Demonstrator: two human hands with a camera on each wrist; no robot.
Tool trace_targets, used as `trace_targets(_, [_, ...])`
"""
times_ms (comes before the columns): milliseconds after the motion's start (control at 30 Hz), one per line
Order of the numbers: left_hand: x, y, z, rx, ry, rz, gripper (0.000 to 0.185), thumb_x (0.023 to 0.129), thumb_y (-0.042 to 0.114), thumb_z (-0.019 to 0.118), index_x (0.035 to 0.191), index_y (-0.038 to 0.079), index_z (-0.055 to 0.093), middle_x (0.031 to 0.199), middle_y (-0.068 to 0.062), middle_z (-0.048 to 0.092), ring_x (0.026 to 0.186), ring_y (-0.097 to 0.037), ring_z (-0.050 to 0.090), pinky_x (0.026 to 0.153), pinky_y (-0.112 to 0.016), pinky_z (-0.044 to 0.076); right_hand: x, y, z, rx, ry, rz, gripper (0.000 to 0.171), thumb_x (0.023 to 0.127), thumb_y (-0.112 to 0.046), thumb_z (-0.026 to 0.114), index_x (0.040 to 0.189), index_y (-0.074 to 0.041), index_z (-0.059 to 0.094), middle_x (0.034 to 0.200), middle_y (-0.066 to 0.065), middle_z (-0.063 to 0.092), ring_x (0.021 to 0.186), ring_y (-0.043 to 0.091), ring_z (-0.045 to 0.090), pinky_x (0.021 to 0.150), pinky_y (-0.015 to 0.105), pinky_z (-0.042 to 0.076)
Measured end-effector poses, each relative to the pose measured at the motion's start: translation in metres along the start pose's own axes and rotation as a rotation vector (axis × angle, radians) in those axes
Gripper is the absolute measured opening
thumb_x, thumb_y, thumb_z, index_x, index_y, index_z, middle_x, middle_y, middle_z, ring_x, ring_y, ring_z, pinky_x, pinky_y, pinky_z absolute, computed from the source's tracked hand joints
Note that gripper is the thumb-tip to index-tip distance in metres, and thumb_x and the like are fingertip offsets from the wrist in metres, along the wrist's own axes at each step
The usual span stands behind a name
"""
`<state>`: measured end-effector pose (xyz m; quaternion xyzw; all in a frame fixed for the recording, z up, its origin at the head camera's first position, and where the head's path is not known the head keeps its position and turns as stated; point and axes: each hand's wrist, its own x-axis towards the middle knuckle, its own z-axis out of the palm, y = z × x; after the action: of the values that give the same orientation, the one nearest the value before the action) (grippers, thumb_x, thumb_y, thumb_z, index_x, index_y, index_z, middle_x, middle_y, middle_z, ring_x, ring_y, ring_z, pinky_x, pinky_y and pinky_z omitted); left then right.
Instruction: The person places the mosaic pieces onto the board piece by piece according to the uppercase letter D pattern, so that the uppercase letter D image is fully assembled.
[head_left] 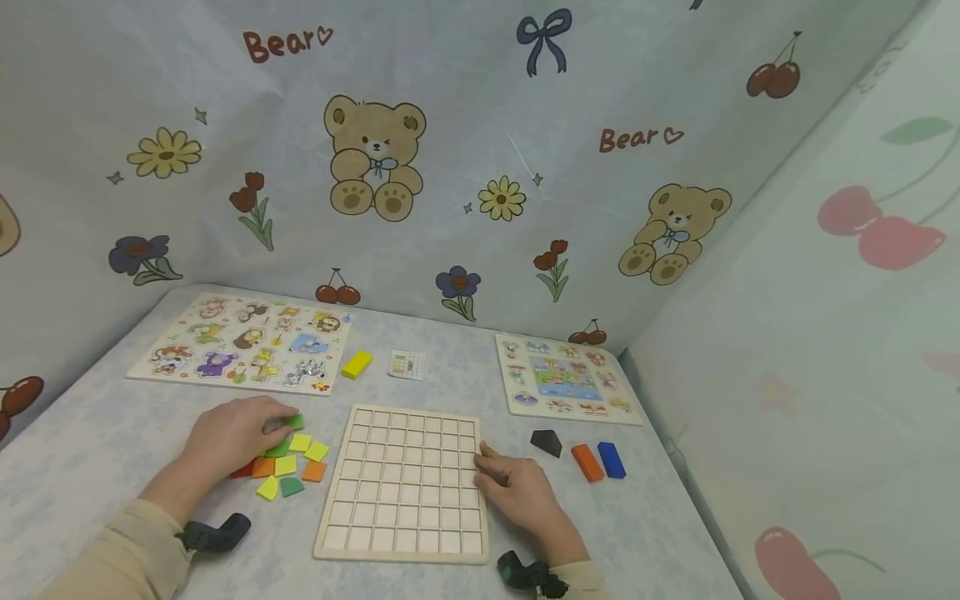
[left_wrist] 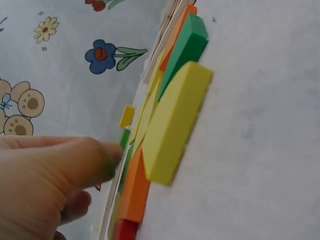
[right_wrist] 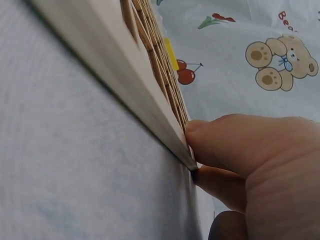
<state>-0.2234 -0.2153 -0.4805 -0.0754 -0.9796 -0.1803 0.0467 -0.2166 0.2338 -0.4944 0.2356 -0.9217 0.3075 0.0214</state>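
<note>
Pinching a small green tile [head_left: 294,422] between its fingertips, the left hand [head_left: 234,435] is lying over the far edge of a heap of coloured tiles [head_left: 291,467], which is sitting on the table [head_left: 97,442] just to the left of the wooden grid board [head_left: 405,482]; that is how it is looking from the head camera. From there too, the right hand [head_left: 517,492] is gripping the board's right edge, fingers curled onto the frame. Farther back an animal puzzle board [head_left: 243,342], a yellow block [head_left: 357,363] and a small pattern card [head_left: 407,364] are lying, with a second puzzle board [head_left: 566,379] to the right and a dark block [head_left: 547,442], an orange block [head_left: 587,462] and a blue block [head_left: 611,459] near it. The left wrist camera is showing that hand's fingers [left_wrist: 75,162] close against the heap, where a yellow tile [left_wrist: 172,125] is lying beside a green one [left_wrist: 185,50] and an orange one [left_wrist: 134,187]; the pinched tile is barely showing here. The right wrist camera is showing the fingers [right_wrist: 235,145] pressing on the board's rim [right_wrist: 115,65], thumb tucked under its edge.
</note>
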Motion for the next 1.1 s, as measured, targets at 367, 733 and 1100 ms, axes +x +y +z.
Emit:
trace_targets(367, [0.007, 0.066, 0.002, -0.129, 0.02, 0.153, 0.016, 0.09, 0.029, 0.08, 0.106, 0.028, 0.081, 0.11, 0.005, 0.076, 0.085, -0.012, 0.066, 0.06, -0.031, 0.048, 0.0, 0.001, 0.0, -0.013, 0.003, -0.006, 0.037, 0.099, -0.031, 0.069, 0.131, -0.014, 0.071, 0.141, 0.003, 0.063, 0.121, 0.026, 0.067, 0.096, 0.046, 0.055])
trace_targets(733, [0.019, 0.078, 0.048, -0.121, 0.06, 0.278, 0.016, 0.088, 0.027, 0.082, 0.103, 0.03, 0.082, 0.108, 0.016, 0.074, 0.105, -0.014, 0.071, 0.085, -0.041, 0.058, 0.0, 0.002, 0.003, -0.006, -0.006, -0.004, 0.038, 0.1, -0.033, 0.068, 0.132, -0.014, 0.07, 0.142, 0.001, 0.062, 0.122, 0.027, 0.066, 0.098, 0.048, 0.054])
trace_targets(1100, [0.019, 0.082, 0.049, -0.126, 0.143, 0.266, 0.013, 0.089, 0.026, 0.082, 0.101, 0.029, 0.082, 0.107, 0.013, 0.073, 0.098, -0.015, 0.072, 0.077, -0.038, 0.058, 0.0, 0.001, 0.004, -0.003, 0.005, -0.013, 0.038, 0.099, -0.032, 0.069, 0.132, -0.013, 0.07, 0.141, 0.003, 0.063, 0.121, 0.027, 0.067, 0.097, 0.047, 0.055])
